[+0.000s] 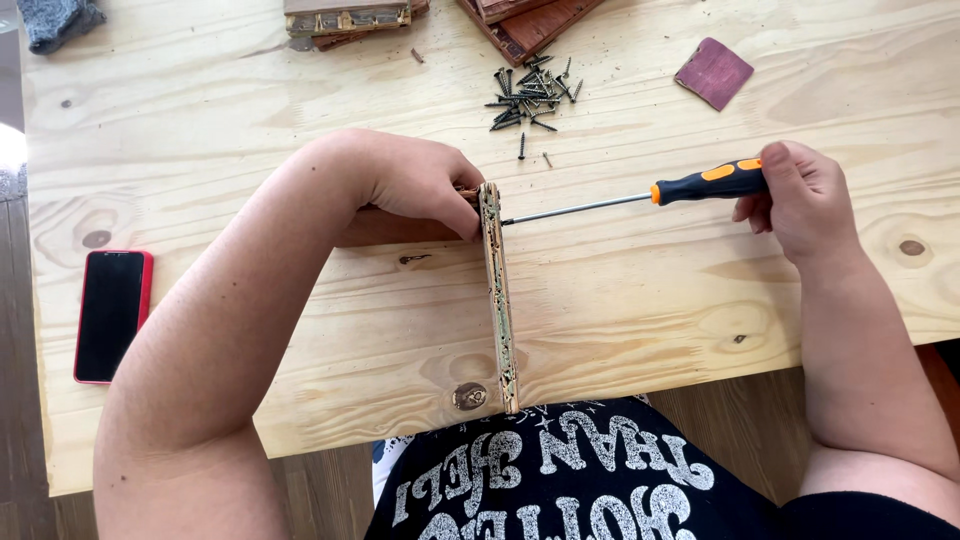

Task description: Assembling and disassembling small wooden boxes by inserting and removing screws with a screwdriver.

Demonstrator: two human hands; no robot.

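A narrow gilt-patterned wooden frame strip (497, 300) stands on edge on the pale pine table (620, 300). The screwdriver with black-and-orange handle (640, 197) has its tip at the strip's far end, so fastening looks underway, with many dark screws (528, 92) beyond the strip unused. The left hand (425, 185) pinches that end, wrist bent; the right hand (800, 200) is wrapped around the handle, forearm level.

A black shirt with big white letters and small white stars is worn. Short black sleeves are seen at the upper arms. Both arms are left bare from there down. No rings, watch or gloves are seen on the left hand (415, 180) or right hand (805, 200).
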